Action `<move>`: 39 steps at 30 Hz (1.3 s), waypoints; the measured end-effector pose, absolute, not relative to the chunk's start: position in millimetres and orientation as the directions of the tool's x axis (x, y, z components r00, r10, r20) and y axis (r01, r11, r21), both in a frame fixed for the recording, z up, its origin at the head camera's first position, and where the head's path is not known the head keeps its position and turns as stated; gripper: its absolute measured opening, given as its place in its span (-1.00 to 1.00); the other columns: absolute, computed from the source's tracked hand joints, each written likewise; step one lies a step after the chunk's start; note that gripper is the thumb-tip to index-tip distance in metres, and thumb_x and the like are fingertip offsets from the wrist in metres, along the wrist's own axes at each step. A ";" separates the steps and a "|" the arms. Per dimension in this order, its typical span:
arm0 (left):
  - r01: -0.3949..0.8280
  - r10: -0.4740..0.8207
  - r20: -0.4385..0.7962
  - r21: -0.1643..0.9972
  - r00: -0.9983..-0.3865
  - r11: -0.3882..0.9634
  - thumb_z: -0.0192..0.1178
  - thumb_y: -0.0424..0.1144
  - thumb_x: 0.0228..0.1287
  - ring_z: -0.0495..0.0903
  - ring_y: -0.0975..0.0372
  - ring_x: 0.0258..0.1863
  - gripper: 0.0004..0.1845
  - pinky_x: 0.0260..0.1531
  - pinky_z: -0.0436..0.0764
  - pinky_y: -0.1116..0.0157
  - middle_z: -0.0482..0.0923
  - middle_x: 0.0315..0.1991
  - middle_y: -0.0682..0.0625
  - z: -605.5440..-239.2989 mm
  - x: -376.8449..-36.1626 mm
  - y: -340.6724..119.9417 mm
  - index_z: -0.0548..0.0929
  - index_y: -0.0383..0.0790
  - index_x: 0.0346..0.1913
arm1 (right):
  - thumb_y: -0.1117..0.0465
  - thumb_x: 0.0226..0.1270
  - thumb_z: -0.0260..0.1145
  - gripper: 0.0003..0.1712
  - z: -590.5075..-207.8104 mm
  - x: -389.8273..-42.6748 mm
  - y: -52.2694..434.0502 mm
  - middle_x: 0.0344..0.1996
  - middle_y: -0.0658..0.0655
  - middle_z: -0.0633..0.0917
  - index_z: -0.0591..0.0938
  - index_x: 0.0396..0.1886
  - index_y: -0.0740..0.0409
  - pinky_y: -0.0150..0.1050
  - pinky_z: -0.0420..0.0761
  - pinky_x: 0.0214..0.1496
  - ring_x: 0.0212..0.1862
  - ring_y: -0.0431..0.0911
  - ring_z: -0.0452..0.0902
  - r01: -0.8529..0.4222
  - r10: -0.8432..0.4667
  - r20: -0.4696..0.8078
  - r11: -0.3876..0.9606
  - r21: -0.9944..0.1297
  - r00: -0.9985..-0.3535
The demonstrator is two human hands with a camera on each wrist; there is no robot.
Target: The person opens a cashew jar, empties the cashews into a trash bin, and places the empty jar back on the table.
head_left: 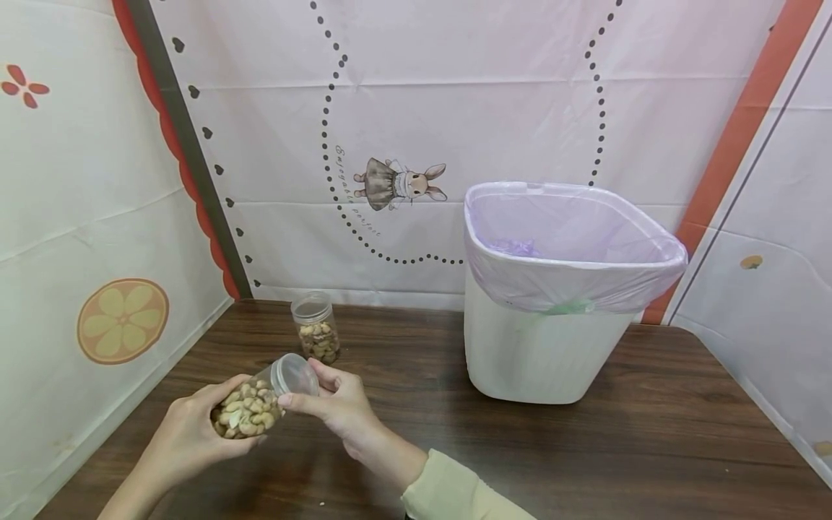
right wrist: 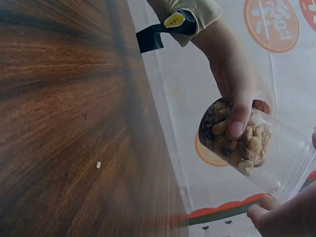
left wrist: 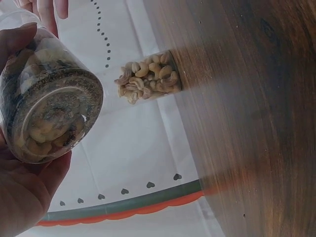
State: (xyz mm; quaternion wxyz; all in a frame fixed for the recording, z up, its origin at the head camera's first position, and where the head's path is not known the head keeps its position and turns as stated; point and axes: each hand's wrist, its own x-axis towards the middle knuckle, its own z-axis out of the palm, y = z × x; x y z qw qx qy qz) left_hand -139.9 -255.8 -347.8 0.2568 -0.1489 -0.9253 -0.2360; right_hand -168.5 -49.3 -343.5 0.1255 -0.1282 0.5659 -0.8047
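My left hand (head_left: 191, 430) grips a clear plastic jar (head_left: 250, 412) of cashews, tilted above the table with its mouth end toward the right. The thumb of my right hand (head_left: 344, 404) and its fingers pinch the translucent lid (head_left: 297, 375) at that end. In the left wrist view the jar's round base (left wrist: 57, 116) faces the camera, dark crumbs inside it. Seen from the right wrist, the cashews (right wrist: 252, 140) lie toward the base, while the part near the lid end is clear. Behind the hands a second jar of cashews (head_left: 318, 339) stands upright.
A white trash bin (head_left: 539, 361) with a purple liner (head_left: 572, 282) over its rim stands on the right of the dark wooden table (head_left: 416, 361). Printed cloth walls (head_left: 403, 108) rise behind and at both sides. A small pale crumb (right wrist: 98, 165) lies on the tabletop.
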 end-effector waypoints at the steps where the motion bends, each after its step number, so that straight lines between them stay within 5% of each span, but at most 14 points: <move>1: 0.396 0.154 0.543 0.364 -0.826 0.843 0.60 -0.05 -0.62 0.48 0.38 -0.41 -0.19 -0.53 0.47 0.35 0.63 -0.30 -0.07 -347.8 -139.8 -255.7 0.58 -0.16 -0.05 | 0.34 -0.03 0.41 -0.23 -343.7 -169.2 -48.7 0.16 0.26 0.45 0.33 0.21 0.40 -0.27 0.49 0.02 0.09 0.00 0.47 0.053 -0.354 0.070 -0.325 -0.944 -0.933; 16: 0.404 0.158 0.539 0.375 -0.827 0.835 0.60 -0.05 -0.60 0.46 0.43 -0.43 -0.21 -0.54 0.46 0.36 0.62 -0.34 -0.02 -348.2 -140.8 -256.1 0.58 -0.13 -0.05 | 0.45 -0.02 0.35 -0.26 -345.4 -181.4 -42.5 0.11 0.16 0.52 0.33 0.24 0.34 -0.29 0.46 0.06 0.08 -0.07 0.48 0.037 -0.484 0.138 -0.334 -0.942 -0.864; 39: 0.404 0.157 0.539 0.376 -0.827 0.834 0.60 -0.06 -0.63 0.46 0.43 -0.42 -0.19 -0.53 0.46 0.36 0.63 -0.31 -0.04 -350.1 -138.5 -255.2 0.58 -0.14 -0.05 | 0.50 -0.01 0.31 -0.18 -346.6 -188.4 -36.3 0.28 0.18 0.32 0.22 0.31 0.33 -0.22 0.35 0.17 0.20 -0.01 0.35 0.105 -0.599 0.137 -0.352 -0.930 -0.789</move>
